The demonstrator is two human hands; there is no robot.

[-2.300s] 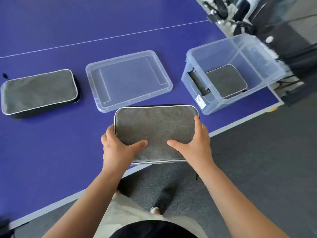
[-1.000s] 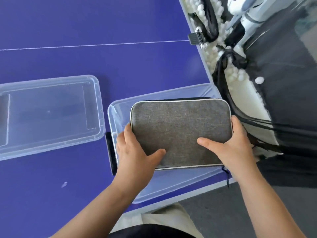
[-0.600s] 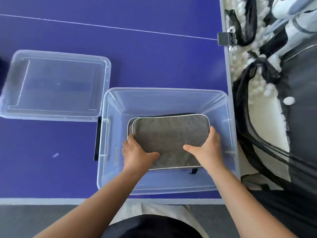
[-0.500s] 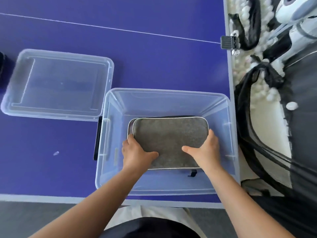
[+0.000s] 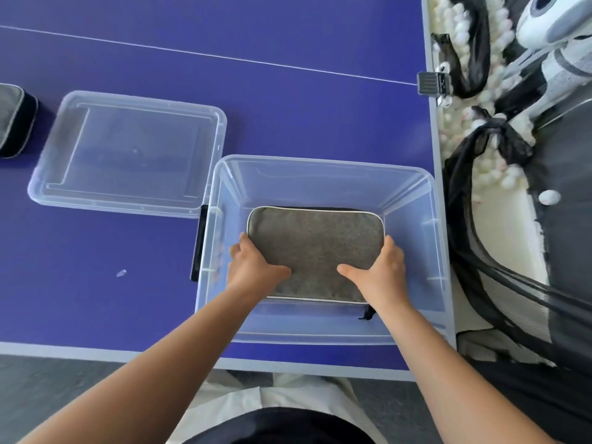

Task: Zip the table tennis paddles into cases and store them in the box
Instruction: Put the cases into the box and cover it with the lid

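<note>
Both hands, left hand [image 5: 253,270] and right hand [image 5: 382,272], clasp the grey fabric zipped case [image 5: 315,248] between them, keeping it level low inside the clear plastic box [image 5: 323,163], likely to lie flat.

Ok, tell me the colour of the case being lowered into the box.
Grey fabric case with pale piping round its edge, seen in the head view.

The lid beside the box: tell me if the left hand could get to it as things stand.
Probably yes, once it lets go. The left hand grips the grey case inside the box; the lid lies flat just left of it, nothing between.
</note>
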